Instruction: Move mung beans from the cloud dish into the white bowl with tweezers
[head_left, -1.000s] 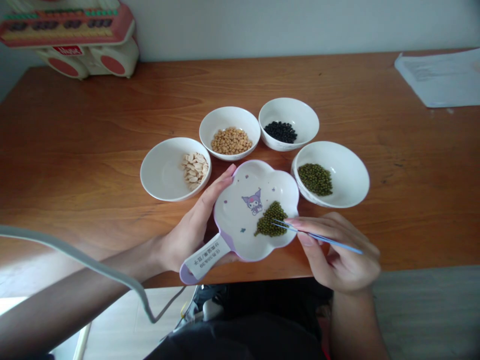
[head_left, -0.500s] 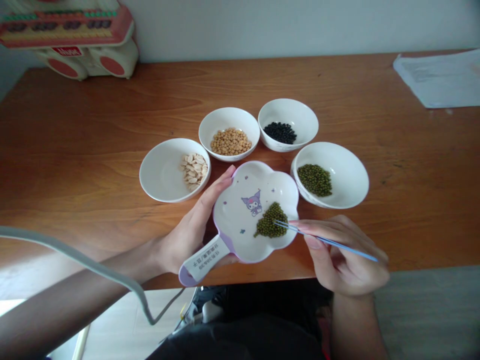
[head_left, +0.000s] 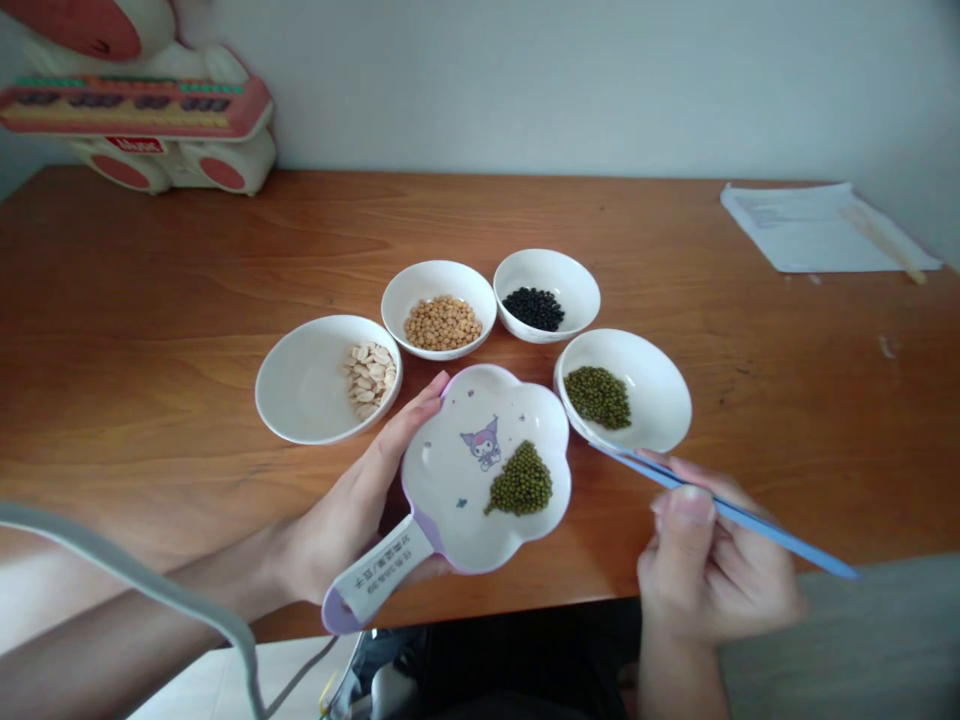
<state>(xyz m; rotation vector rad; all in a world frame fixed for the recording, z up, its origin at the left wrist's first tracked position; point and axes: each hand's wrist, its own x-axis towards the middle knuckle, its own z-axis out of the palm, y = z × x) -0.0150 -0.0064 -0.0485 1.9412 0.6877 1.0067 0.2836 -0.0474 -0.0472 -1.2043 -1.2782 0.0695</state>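
Observation:
A white flower-shaped dish with a purple rim and handle (head_left: 442, 505) is held from beneath and along its left side by my left hand (head_left: 341, 525). Small green beans (head_left: 521, 480), likely mung beans, lie heaped in its right part. My right hand (head_left: 712, 570) is closed on blue tweezers (head_left: 757, 520), whose tips point left near the right bowl. That white bowl (head_left: 660, 400) has more green beans (head_left: 598, 397) in it. I cannot make out anything between the tweezer tips.
Behind the dish stand bowls of black beans (head_left: 534, 309), yellow soybeans (head_left: 442, 323) and pale flat seeds (head_left: 370, 378). A toy keyboard figure (head_left: 150, 110) sits back left, papers (head_left: 817, 230) back right. A grey cable (head_left: 150, 575) crosses the lower left.
My right hand has drawn the tweezers away from the beans in the dish, to the right. The camera view has tilted up. My left hand keeps its hold on the dish.

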